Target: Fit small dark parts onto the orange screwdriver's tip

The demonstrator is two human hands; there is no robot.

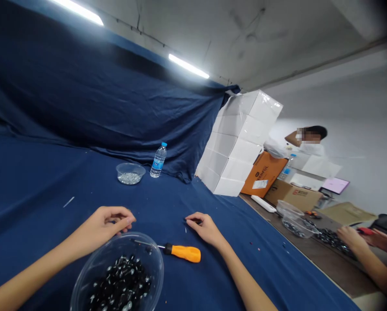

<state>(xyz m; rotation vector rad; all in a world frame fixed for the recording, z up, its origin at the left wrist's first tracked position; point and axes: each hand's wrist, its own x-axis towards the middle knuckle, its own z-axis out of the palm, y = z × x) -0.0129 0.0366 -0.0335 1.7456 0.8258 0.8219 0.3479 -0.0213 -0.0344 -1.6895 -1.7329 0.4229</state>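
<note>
My left hand (111, 223) is curled above the far rim of a clear plastic bowl (160, 259), thumb and forefinger together; whatever they hold is too small to see. In the bowl lie many small shiny black parts (124, 278). Across from it, my right hand (206, 228) rests low over the blue cloth, fingertips pinched, a tiny dark speck showing at their tips. Between the hands lies a screwdriver (185, 253) with an orange handle, its shaft pointing left and partly behind the bowl's wall.
Farther back stand a clear tub (131, 168) of small silvery pieces and a water bottle (158, 160). White boxes (234, 142) are stacked at the right, beside an orange carton (263, 173). On the brown table (323, 263), a co-worker's hands (353, 239) handle a red-handled tool.
</note>
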